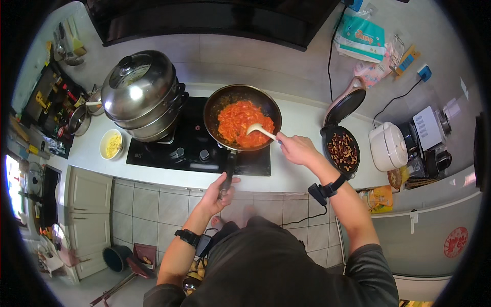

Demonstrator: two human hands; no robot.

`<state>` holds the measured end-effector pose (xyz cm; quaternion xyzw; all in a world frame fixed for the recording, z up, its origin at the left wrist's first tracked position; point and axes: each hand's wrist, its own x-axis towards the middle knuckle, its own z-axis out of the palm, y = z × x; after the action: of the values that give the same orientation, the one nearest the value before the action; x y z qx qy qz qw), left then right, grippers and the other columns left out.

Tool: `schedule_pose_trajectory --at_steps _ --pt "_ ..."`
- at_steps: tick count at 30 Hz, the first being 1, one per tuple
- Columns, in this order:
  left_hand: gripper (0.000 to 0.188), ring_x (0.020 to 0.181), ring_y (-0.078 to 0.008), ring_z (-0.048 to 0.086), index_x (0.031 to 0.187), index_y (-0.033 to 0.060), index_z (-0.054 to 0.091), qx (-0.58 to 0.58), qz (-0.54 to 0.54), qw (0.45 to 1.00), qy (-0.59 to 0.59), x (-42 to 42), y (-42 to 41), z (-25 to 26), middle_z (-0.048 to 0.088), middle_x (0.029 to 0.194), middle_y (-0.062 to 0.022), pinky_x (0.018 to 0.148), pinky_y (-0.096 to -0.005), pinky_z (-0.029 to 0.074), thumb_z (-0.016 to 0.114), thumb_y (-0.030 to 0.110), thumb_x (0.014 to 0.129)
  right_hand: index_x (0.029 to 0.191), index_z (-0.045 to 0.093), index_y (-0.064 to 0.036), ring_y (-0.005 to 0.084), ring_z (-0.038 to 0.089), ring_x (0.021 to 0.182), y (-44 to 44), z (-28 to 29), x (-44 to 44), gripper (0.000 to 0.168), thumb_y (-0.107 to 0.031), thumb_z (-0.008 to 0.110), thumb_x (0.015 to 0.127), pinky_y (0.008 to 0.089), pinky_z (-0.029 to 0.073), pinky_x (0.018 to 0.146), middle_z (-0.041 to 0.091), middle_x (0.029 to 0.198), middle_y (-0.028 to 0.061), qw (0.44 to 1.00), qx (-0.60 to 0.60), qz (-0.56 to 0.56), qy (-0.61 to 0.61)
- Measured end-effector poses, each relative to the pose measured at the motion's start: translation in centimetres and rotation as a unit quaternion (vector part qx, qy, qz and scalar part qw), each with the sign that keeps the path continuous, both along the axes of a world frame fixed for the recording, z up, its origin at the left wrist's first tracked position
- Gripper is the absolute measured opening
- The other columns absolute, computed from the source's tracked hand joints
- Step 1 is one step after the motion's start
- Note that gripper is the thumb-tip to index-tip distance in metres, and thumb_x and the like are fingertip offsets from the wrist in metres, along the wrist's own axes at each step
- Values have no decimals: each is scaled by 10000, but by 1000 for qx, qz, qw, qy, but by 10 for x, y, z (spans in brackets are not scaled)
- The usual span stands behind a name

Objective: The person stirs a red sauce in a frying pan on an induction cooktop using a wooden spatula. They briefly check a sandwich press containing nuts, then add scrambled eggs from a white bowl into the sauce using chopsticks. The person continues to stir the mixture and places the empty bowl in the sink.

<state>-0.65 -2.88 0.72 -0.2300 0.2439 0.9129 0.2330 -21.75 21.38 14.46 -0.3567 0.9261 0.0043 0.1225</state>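
Note:
My left hand point(218, 195) is wrapped around the black handle point(230, 169) of a dark frying pan point(213, 100). The pan rests over the right side of the black gas stove point(184, 153). Inside it lies a chunky red-orange mass of food, apparently cooked tomato point(239, 119). My right hand point(297, 149) grips the end of a cream-coloured spoon or ladle point(261, 129), whose bowl sits in the red food. Some of the spoon's handle is hidden by my fingers.
Left on the stove stands a tall lidded steel steamer point(140, 90). A white bowl of yellow food point(111, 144), perhaps egg, is beside the stove. To the right, an open electric griddle point(340, 147) holds dark red pieces, next to a white rice cooker point(387, 147). A black hood point(207, 19) overhangs the back.

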Motion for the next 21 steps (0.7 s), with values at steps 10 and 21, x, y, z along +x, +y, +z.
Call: schedule_pose_trajectory --at_steps 10,21 --pt "606 472 -90 321 1287 13 591 -16 3 1000 -4 1 -1 5 389 602 36 451 -250 263 493 561 1047 1191 502 -70 428 707 786 -67 -68 -42 251 -182 540 970 571 541 682 712 824 213 990 -130 -48 33" --pt "613 482 -88 335 1308 8 579 -9 -2 1000 -4 1 0 3 404 620 36 448 -249 266 470 556 1056 1228 526 -147 424 688 891 -50 -31 -21 270 -263 556 985 549 515 750 709 954 197 974 -143 7 -175"
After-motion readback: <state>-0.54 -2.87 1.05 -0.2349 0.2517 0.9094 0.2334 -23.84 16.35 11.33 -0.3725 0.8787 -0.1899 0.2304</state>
